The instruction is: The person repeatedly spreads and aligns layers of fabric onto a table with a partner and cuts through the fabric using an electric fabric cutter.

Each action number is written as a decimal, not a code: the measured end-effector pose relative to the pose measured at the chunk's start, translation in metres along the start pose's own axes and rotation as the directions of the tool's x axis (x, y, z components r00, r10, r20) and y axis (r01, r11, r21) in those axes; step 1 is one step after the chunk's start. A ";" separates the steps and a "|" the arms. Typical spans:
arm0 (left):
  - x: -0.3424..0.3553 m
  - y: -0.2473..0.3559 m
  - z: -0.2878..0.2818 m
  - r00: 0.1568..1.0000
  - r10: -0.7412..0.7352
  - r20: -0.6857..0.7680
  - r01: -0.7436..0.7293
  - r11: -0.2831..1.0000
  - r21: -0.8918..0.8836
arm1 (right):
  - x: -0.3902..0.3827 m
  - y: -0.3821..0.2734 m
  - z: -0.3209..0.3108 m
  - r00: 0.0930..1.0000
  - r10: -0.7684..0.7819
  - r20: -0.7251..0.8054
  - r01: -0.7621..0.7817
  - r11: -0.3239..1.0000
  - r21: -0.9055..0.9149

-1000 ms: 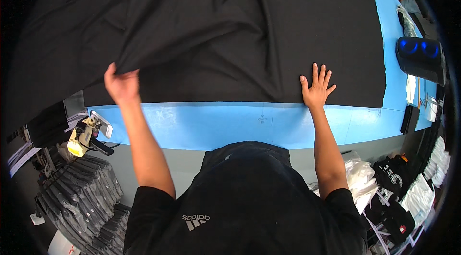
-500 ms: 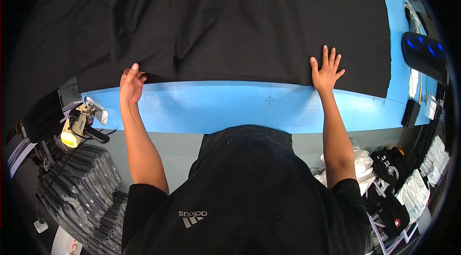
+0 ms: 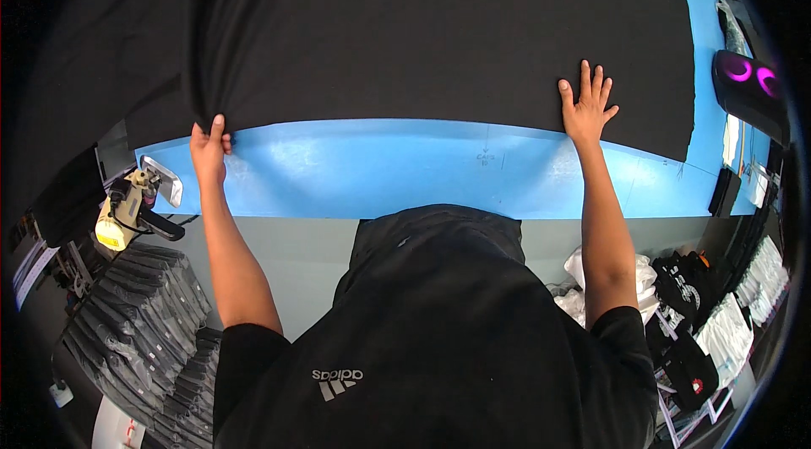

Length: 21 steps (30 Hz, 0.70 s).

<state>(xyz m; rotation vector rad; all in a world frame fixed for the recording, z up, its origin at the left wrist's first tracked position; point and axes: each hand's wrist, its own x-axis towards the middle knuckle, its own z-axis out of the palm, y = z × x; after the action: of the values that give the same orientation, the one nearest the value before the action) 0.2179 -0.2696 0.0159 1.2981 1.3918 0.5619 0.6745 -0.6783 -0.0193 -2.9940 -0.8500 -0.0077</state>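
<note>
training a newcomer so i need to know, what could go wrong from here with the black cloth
The left hand pinches the black cloth where folds bunch up, so creases might set in there. The right hand only lies flat, fingers spread, so a hard leftward pull could make the cloth slip. The cream machine near the table's left end might snag it.

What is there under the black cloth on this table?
The black cloth lies on a blue tabletop, which shows along the near edge and past the cloth's right edge. Anything else beneath cannot be seen; the cloth covers it.
</note>
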 end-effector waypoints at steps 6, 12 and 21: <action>0.004 -0.003 0.008 0.996 0.062 -0.070 -0.057 0.995 0.080 | 0.001 0.003 0.001 1.000 0.006 -0.005 -0.006 1.000 0.005; 0.018 -0.020 0.012 0.912 0.395 -0.112 -0.376 0.913 0.155 | 0.003 0.007 0.002 1.000 -0.012 -0.025 0.012 1.000 0.002; 0.013 -0.024 0.015 0.875 0.432 -0.216 -0.254 0.792 0.556 | 0.005 0.008 0.003 1.000 -0.010 -0.024 0.010 1.000 -0.021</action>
<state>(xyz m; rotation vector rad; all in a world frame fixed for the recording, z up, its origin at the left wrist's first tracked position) 0.2245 -0.2695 -0.0147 1.9984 1.6607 0.7137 0.6829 -0.6823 -0.0227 -3.0022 -0.8676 -0.0525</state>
